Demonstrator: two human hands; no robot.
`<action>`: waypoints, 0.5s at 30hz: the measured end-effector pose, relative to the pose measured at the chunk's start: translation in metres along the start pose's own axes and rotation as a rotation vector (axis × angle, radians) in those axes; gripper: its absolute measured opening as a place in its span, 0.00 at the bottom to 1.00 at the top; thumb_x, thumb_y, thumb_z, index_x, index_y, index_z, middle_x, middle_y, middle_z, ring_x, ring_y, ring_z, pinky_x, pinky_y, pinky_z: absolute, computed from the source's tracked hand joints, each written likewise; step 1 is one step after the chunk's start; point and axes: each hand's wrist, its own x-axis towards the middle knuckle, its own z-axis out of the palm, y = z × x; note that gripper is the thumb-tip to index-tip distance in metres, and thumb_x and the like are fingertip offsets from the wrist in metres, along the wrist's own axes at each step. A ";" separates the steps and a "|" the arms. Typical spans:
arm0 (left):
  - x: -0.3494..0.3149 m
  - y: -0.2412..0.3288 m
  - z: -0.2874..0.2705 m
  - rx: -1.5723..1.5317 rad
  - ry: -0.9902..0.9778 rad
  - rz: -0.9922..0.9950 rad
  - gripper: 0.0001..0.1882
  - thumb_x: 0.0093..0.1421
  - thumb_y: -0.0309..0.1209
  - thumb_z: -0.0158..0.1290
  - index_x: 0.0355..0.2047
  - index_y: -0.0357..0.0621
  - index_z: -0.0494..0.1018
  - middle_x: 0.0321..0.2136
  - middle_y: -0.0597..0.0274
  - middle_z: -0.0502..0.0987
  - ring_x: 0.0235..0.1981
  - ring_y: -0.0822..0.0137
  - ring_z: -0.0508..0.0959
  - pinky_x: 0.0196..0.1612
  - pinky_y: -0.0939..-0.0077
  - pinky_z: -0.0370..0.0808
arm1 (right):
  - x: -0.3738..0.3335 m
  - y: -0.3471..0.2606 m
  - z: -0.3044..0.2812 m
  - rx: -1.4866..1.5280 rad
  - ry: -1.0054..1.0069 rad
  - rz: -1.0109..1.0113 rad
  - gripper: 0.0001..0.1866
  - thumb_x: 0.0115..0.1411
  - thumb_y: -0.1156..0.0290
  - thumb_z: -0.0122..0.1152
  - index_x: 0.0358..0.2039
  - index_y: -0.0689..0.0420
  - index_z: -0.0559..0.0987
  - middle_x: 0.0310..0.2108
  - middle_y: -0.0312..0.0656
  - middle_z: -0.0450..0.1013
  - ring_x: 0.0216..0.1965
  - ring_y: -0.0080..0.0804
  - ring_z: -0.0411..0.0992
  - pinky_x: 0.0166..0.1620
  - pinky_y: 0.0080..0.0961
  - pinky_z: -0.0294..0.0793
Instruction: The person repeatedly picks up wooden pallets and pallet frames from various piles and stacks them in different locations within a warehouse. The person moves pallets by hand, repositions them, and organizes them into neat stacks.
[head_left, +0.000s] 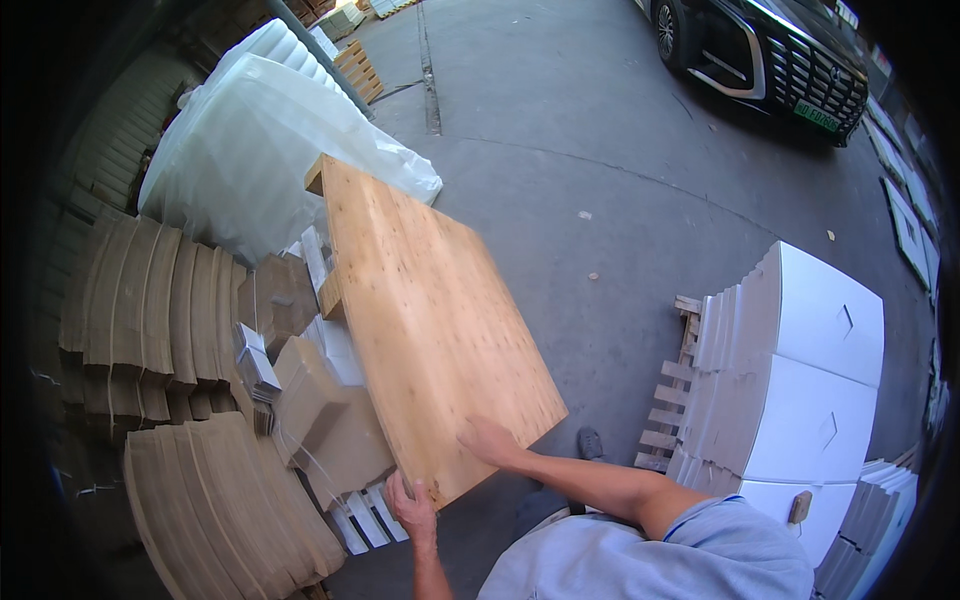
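Observation:
A large plywood-topped pallet stands tilted in front of me, its smooth tan face toward the right and wooden blocks showing along its left edge. My left hand grips its near lower-left corner, with fingers and thumb at the edge. My right hand lies against the plywood face near the near end, its fingers slightly blurred. Close to the pallet's left side are brown cardboard pieces and a brown carton. Beneath my left hand's side lie white slatted strips.
Stacks of folded brown cardboard line the left. Behind them sits a plastic-wrapped white bundle. Tall white flat-carton stacks stand at right beside a slatted wooden pallet. A black car is parked at the far right on grey concrete.

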 end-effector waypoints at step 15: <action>0.041 0.011 -0.001 -0.033 -0.159 -0.221 0.18 0.60 0.39 0.53 0.34 0.31 0.77 0.29 0.37 0.77 0.34 0.36 0.75 0.39 0.49 0.68 | 0.072 -0.111 0.054 -0.081 0.145 -0.353 0.39 0.65 0.48 0.48 0.63 0.71 0.59 0.65 0.64 0.53 0.66 0.61 0.51 0.66 0.48 0.53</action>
